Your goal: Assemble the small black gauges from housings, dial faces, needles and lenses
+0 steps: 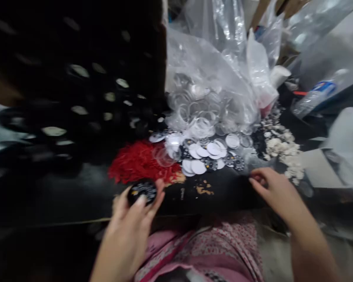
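Note:
My left hand (135, 215) grips a round black disc (143, 192) with a pale and yellow pattern on its face, in front of a heap of red strands (141, 161). At the right, my right hand (267, 186) rests low over the black table with thumb and fingers curled together; what they hold, if anything, is too blurred to make out. Between the hands and further back lie white round discs (198, 167), dark patterned discs (239, 162) and clear plastic rings (201, 127).
Clear plastic bags (206, 58) stand behind the rings. Cream-coloured small pieces (282, 147) are heaped on the right, beside a white card (320, 168) and a plastic bottle (319, 94). A dark container (76, 47) with pale round pieces fills the left. Tan crumbs (204, 189) lie near the table edge.

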{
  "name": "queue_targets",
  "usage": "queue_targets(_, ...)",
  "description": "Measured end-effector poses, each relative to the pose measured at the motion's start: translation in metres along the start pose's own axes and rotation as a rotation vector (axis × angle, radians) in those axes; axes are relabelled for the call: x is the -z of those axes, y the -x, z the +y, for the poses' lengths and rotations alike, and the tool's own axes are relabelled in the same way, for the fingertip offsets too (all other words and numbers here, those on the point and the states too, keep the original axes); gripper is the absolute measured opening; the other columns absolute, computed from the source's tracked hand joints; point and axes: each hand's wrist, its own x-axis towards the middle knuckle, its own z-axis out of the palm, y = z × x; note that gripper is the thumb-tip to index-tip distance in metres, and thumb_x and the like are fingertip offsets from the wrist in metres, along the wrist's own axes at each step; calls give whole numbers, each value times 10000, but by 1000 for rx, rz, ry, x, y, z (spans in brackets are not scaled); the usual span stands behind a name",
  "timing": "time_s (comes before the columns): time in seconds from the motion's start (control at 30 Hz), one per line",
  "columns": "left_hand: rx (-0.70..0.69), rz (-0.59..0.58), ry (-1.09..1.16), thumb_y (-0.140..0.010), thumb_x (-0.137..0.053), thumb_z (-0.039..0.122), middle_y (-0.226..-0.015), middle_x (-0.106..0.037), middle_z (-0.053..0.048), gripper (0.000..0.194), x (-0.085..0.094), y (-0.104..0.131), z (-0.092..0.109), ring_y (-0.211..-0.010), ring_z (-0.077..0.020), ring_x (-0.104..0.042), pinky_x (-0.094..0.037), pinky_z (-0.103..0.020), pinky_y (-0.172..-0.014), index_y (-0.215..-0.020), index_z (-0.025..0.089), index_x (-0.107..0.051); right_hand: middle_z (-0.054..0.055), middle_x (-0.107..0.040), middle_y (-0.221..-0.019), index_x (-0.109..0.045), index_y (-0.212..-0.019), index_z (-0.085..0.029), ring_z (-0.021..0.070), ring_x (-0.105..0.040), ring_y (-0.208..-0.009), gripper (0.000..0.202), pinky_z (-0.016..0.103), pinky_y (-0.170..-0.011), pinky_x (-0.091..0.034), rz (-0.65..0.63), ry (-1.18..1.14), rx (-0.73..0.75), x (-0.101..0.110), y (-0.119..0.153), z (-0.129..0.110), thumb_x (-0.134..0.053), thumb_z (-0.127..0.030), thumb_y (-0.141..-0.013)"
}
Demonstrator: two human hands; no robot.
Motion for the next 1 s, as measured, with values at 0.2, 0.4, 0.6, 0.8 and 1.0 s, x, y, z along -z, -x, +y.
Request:
queue_targets(0.2,88,-43,61,-833,-678,303,-1166,-711,-123,315,-15,5,3,-1202,-285,-603,-457,-462,-1060,-1118,193,-604,43,-690,-959,-632,-1004,-192,209,-632,-901,170,343,-819,-465,-214,-117,313,-52,-17,-88,-493,-140,-921)
queue_targets(0.4,56,-24,79,-832,-675,310,-1188,-705,-97,294,-5,5,6,-1211,-286,-596,-473,-477,-1045,-1113,238,-630,92,-661,-859,-607,-897,-153,263,-621,-804,142,391,-747,-438,-209,259,387,-89,-44,-140,-495,-223,-949)
queue_targets(0.6,62,-60,97,-819,-683,327,-1213,-691,-87,336,-15,-1,-1,-1234,-288,-576,-419,-489,-1091,-1139,244,-621,70,-666,-856,-592,-867,-165,246,-616,-819,121,374,-762,-398,-197,202,397,-89,-45,-132,-518,-225,-941)
queue_targets(0.8,52,-45,101,-853,-654,308,-1229,-686,-51,280,-21,-1,-1,-1230,-266,-579,-437,-461,-1084,-1129,269,-627,65,-661,-871,-586,-863,-167,233,-602,-830,102,358,-762,-362,-109,5,448,-83,-34,-125,-545,-229,-933)
queue_targets(1.0,59,-143,174,-894,-601,297,-1158,-718,-105,268,-21,2,7,-1184,-249,-617,-445,-431,-1071,-1143,199,-614,37,-644,-816,-575,-823,-181,196,-583,-778,131,340,-758,-352,-70,-215,440,-75,-29,-118,-530,-209,-942)
